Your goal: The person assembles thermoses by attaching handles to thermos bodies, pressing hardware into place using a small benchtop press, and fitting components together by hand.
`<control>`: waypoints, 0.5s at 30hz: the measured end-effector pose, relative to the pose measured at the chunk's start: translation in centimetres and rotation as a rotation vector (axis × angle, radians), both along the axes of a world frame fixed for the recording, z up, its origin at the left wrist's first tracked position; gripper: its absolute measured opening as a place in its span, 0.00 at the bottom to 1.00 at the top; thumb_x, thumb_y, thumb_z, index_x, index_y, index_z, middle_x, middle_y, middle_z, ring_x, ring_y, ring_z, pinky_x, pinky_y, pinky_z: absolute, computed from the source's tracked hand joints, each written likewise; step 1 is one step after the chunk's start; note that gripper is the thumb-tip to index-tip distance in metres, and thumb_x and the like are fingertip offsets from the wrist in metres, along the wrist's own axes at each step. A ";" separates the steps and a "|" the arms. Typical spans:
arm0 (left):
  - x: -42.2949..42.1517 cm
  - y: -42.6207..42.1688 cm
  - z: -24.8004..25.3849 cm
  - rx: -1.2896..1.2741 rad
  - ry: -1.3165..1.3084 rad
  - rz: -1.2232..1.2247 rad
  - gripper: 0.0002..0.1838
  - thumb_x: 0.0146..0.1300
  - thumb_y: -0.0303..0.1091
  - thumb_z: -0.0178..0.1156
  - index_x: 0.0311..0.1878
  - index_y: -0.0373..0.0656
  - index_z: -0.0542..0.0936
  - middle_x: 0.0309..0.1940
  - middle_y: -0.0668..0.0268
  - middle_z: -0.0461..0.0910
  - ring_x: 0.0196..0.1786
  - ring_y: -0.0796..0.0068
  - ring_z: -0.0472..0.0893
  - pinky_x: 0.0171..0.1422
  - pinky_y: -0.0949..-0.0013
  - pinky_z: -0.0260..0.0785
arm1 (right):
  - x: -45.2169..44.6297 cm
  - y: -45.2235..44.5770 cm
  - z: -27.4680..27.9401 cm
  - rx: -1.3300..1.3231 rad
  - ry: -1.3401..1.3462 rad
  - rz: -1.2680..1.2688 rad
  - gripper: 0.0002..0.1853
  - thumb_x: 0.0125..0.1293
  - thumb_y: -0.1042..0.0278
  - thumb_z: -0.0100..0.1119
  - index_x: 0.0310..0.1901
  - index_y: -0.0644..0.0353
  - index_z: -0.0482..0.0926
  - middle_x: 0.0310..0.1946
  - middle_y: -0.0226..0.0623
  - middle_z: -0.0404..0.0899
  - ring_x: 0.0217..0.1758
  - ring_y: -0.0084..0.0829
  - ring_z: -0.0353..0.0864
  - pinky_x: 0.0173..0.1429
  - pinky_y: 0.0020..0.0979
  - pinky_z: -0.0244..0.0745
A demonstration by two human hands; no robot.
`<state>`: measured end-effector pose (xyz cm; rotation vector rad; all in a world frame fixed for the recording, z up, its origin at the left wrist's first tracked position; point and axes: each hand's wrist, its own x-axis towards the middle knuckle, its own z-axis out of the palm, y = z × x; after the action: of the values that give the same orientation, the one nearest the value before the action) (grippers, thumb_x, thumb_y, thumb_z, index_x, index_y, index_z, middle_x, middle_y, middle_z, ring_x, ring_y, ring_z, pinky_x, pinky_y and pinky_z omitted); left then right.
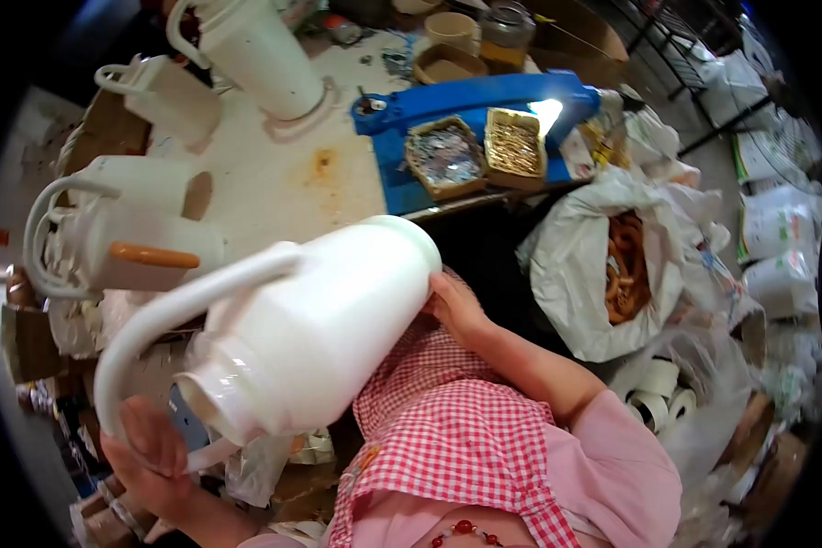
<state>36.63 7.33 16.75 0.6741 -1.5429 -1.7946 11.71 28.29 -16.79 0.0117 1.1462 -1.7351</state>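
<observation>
A large white plastic jug (338, 320) with a long curved handle is tilted in front of my body, its open neck facing down to the left. My left hand (146, 447) is closed around the lower end of the jug's handle. At the other end, my right hand (458, 309) grips the rim of the base; part of its fingers is hidden behind the jug. Just beyond the handle, an orange-brown curved strip (153, 255) lies on another white jug (110, 233) on its side.
More white jugs (260, 64) stand on the worktable (338, 173). On a blue stand (470, 96) with a lit lamp sit a tray of silvery pieces (445, 155) and a tray of gold-coloured pieces (515, 148). At right, a white sack (562, 265) holds orange-brown parts (626, 265).
</observation>
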 end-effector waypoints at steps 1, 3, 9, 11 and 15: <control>0.1 -0.5 -0.3 0.141 0.032 0.117 0.23 0.76 0.52 0.54 0.30 0.46 0.64 0.19 0.75 0.60 0.13 0.88 0.58 0.09 0.82 0.47 | -0.6 0.9 1.6 -0.030 0.033 -0.022 0.26 0.78 0.48 0.52 0.59 0.66 0.76 0.49 0.36 0.82 0.51 0.27 0.78 0.59 0.31 0.72; 1.1 -3.7 -2.5 0.141 -0.006 0.083 0.19 0.79 0.48 0.50 0.33 0.45 0.67 0.21 0.75 0.63 0.14 0.90 0.58 0.11 0.82 0.48 | -1.6 3.1 4.6 0.033 0.227 -0.045 0.23 0.77 0.53 0.56 0.53 0.70 0.80 0.42 0.36 0.85 0.41 0.24 0.82 0.48 0.29 0.78; -1.8 -2.3 -15.2 -1.227 -0.967 0.129 0.21 0.67 0.26 0.58 0.63 0.36 0.75 0.63 0.52 0.75 0.67 0.50 0.72 0.75 0.53 0.58 | -3.0 10.2 3.6 0.267 0.441 0.176 0.21 0.73 0.54 0.62 0.44 0.71 0.84 0.34 0.34 0.85 0.37 0.19 0.79 0.41 0.27 0.76; -2.7 -2.4 -20.1 -0.816 -0.634 -0.050 0.17 0.75 0.31 0.48 0.60 0.35 0.77 0.59 0.53 0.79 0.63 0.53 0.76 0.72 0.57 0.62 | -6.7 10.6 5.4 0.559 0.817 0.544 0.23 0.71 0.48 0.61 0.37 0.66 0.82 0.27 0.47 0.82 0.31 0.38 0.82 0.38 0.41 0.74; -3.9 -1.8 -22.4 -0.142 -0.508 -0.027 0.21 0.79 0.42 0.42 0.57 0.37 0.79 0.54 0.57 0.81 0.57 0.63 0.80 0.66 0.62 0.69 | -14.0 7.6 9.2 0.571 1.223 -0.143 0.10 0.67 0.64 0.65 0.41 0.61 0.84 0.36 0.43 0.84 0.38 0.40 0.84 0.43 0.37 0.77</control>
<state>32.76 5.55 -5.64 1.1023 -1.9924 -1.5839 -2.25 35.87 -7.57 -0.7133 2.5357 -1.4114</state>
